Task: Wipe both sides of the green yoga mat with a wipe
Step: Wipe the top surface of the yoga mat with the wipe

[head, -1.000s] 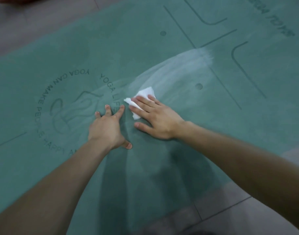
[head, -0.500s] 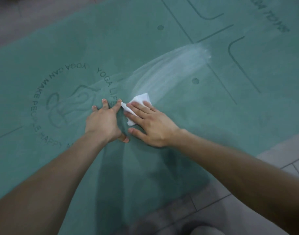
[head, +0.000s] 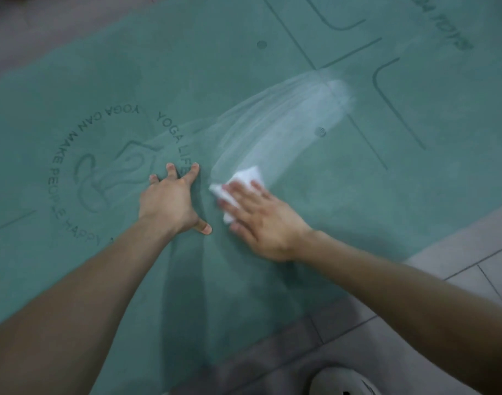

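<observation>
The green yoga mat [head: 187, 67] lies flat on the floor and fills most of the view, its printed side up with a round emblem and guide lines. My right hand [head: 261, 220] lies flat with straight fingers on a crumpled white wipe [head: 244, 178], pressing it to the mat near the middle; the hand is blurred. A pale wet streak [head: 295, 118] runs up and to the right from the wipe. My left hand [head: 170, 201] rests on the mat just left of the wipe, fingers spread, beside the emblem.
Grey floor tiles [head: 458, 266] border the mat at the lower right, and more floor shows at the top left. A white rounded object [head: 341, 380] sits at the bottom edge near the mat's near side.
My right hand with the wipe has drawn away to the right from my left hand, opening a gap between them. My left hand stays pressed in place.
</observation>
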`<state>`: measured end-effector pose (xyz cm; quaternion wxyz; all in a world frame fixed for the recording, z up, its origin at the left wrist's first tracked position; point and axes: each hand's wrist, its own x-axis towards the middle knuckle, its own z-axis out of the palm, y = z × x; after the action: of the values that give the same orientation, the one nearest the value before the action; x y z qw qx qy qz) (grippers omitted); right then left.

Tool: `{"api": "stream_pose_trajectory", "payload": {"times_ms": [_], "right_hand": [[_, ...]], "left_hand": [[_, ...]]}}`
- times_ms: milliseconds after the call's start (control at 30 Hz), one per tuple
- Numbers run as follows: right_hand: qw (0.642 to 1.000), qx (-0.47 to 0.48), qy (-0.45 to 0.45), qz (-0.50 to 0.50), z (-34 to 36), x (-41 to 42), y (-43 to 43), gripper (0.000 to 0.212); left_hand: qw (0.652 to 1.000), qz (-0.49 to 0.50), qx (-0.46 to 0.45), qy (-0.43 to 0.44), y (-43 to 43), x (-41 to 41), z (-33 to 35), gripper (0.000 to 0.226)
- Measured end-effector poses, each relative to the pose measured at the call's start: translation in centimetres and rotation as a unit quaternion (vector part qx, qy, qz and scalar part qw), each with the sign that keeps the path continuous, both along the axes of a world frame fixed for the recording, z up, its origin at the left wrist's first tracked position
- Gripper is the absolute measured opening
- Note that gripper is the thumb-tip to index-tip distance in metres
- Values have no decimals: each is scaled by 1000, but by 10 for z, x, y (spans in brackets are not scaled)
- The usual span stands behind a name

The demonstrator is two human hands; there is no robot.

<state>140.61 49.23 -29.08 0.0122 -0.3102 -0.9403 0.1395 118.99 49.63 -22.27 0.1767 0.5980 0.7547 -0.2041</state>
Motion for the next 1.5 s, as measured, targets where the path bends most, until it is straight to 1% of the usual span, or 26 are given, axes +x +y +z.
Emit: {"api": "stream_pose_trajectory", "payload": {"times_ms": [33,67,100,133,233,300,400,500,567,600,633,667,700,767,833,867,933,1033,1100,1133,1167,1233,1300,1367,1433,1500], "right_hand": [[999,-15,3,48,4,4,-2,61],[998,-17,14,51,5,14,12,60],[1000,-19,23,2,6,27,36,59],[996,-19,22,-88,8,43,64,60],[935,-39,-55,-348,13,103,139,74],[917,-44,-57,-393,14,105,146,85],[949,-26,-19,-313,8,59,73,87],[995,-31,4,-96,4,13,-32,79],[999,-38,4,12,3,11,-55,73],[999,-31,3,22,-1,20,-45,71],[999,-27,6,-16,-2,34,-24,71],[995,-26,5,-97,-2,51,1,73],[980,-29,-4,-198,-1,72,33,74],[926,-54,-46,-371,6,116,90,79],[894,-57,-51,-442,10,133,113,84],[894,-61,-47,-441,10,125,107,86],[928,-29,-26,-370,6,85,56,86],[994,-4,7,-107,-2,28,-55,80],[1000,-1,-6,24,-3,28,-75,76],[999,1,-7,38,-5,39,-61,74],[1000,1,1,0,-5,54,-39,73],[987,5,17,-159,-4,95,18,73],[947,-2,-29,-321,0,147,68,77],[909,-23,-58,-412,3,172,81,83],[912,-16,-35,-408,3,148,52,86],[955,7,9,-296,1,96,-11,81]], "left_hand": [[1000,-1,0,1,1,0,0,161],[1000,-1,0,1,1,0,0,161],[1000,-1,-2,1,1,1,1,161],[1000,1,-3,1,1,1,1,161],[1000,10,-6,3,-2,1,1,160],[1000,16,-3,-3,-3,-1,1,161],[1000,22,0,-14,-1,0,2,161],[999,35,9,-26,1,0,1,160],[998,42,21,-34,-5,-2,-3,159],[998,49,33,-36,-11,0,-2,156],[996,61,51,-32,-19,3,0,150],[995,70,73,-22,-27,7,1,141],[993,70,95,-8,-35,9,3,129],[993,53,106,3,-54,13,3,109],[996,38,73,-19,-69,15,3,118],[998,34,53,-27,-73,16,2,129],[998,30,37,-28,-74,18,2,142],[999,19,35,-6,-66,24,4,142],[999,16,33,4,-63,27,3,142],[999,18,33,3,-63,28,3,142],[999,19,32,1,-64,29,3,142],[999,22,33,-4,-66,29,4,140],[999,23,38,-7,-68,28,5,139],[999,19,44,-9,-73,24,5,138],[999,11,51,-9,-79,17,4,138],[998,5,60,-9,-81,10,3,138]]}}
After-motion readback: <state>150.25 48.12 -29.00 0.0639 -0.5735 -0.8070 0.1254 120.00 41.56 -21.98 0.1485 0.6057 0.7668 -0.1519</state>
